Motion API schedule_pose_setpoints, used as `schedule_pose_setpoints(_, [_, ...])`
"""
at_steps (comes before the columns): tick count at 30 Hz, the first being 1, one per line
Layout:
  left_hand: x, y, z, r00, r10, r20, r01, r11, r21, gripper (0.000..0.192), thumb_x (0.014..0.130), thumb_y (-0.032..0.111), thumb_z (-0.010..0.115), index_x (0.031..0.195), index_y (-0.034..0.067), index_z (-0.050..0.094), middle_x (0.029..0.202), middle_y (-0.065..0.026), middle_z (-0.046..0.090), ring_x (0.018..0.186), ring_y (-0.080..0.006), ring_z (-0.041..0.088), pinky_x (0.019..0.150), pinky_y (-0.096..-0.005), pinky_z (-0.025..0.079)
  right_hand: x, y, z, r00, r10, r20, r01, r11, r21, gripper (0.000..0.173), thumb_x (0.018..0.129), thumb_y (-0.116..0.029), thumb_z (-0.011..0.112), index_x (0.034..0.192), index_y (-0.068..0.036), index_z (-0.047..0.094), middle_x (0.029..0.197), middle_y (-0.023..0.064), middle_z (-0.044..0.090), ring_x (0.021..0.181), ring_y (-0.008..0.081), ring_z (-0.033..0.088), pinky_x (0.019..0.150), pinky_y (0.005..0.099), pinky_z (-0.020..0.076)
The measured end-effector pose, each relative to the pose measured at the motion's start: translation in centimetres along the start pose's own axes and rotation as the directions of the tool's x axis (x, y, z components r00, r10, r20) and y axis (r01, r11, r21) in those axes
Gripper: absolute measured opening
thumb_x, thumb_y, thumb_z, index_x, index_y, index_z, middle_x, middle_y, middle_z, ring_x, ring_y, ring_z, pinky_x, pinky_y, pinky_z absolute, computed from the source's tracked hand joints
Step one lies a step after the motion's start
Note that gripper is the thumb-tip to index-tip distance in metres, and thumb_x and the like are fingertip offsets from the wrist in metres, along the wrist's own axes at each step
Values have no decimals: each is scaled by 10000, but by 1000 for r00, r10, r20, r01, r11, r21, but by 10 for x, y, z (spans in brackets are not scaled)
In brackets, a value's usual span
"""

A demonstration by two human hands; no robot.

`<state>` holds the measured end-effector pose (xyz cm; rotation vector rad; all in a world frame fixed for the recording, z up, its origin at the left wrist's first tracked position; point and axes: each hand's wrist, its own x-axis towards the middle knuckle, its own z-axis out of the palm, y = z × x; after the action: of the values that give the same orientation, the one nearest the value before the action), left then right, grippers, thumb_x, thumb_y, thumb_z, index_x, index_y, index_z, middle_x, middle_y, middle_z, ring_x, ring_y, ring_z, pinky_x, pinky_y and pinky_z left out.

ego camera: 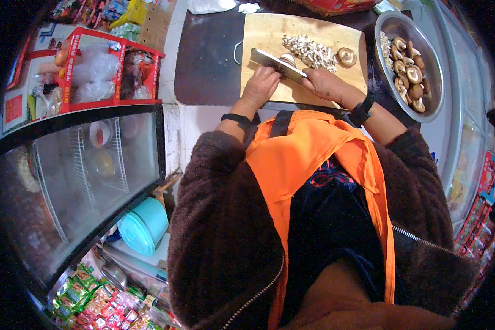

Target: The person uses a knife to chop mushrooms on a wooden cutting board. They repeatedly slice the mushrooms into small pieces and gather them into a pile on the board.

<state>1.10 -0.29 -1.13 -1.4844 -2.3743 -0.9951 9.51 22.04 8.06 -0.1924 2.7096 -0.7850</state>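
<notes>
On a wooden cutting board (pixel 305 88), my right hand (pixel 328 84) grips the handle end of a cleaver (pixel 278 65), whose broad blade points to the left. My left hand (pixel 264 84) is bent against the near side of the blade, and what its fingertips touch is partly hidden. Sliced mushroom (pixel 288 58) shows just beyond the blade. A heap of chopped mushroom (pixel 311 50) lies farther back on the board. One whole shiitake mushroom (pixel 346 57) sits at the board's right side.
A steel bowl (pixel 437 95) to the right holds several whole shiitakes (pixel 414 74) and small chopped pieces (pixel 385 49). The board lies on a dark table (pixel 206 62). A glass-door fridge (pixel 107 161) and red shelf rack (pixel 115 74) stand at left, with a turquoise bucket (pixel 148 222) lower down.
</notes>
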Motion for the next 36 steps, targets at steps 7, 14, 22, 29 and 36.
schedule_pose_setpoints(7, [0,2,-1,999,27,-23,-27,999,36,215,845,113,690,1052,62,666,979,-113,590,956,-338,570,834,-418,504,-14,1,-9,997,-43,-68,46,998,46,344,975,-299,499,959,28,603,811,280,640,792,460,630,720,521,488])
schedule_pose_setpoints(14, [1,6,-3,996,48,-71,-43,997,67,179,814,78,669,993,88,661,948,-89,580,909,-306,578,796,-398,512,-21,-1,-15,996,-66,-52,68,998,20,338,977,-296,495,941,24,597,802,284,635,785,457,632,707,523,489])
schedule_pose_setpoints(22, [2,7,-3,997,31,-67,-27,998,56,132,831,118,672,962,110,653,933,-75,570,901,-285,583,787,-379,516,-8,-2,-4,999,-21,-25,22,1000,20,326,967,-292,501,954,20,595,811,280,645,789,462,639,720,532,497])
schedule_pose_setpoints(29, [2,8,-5,997,27,-77,-21,997,75,138,824,98,674,960,116,654,946,-64,581,887,-282,588,759,-379,525,-13,-4,-8,996,-64,-66,64,998,0,347,974,-306,490,966,24,596,814,274,645,789,456,640,721,526,499])
schedule_pose_setpoints(36, [0,5,-2,993,48,-106,-42,997,59,134,810,101,678,939,106,641,936,-66,581,894,-279,595,756,-375,527,-18,-9,-24,999,0,55,-3,999,46,330,978,-287,486,957,26,588,791,269,635,774,442,638,712,510,496])
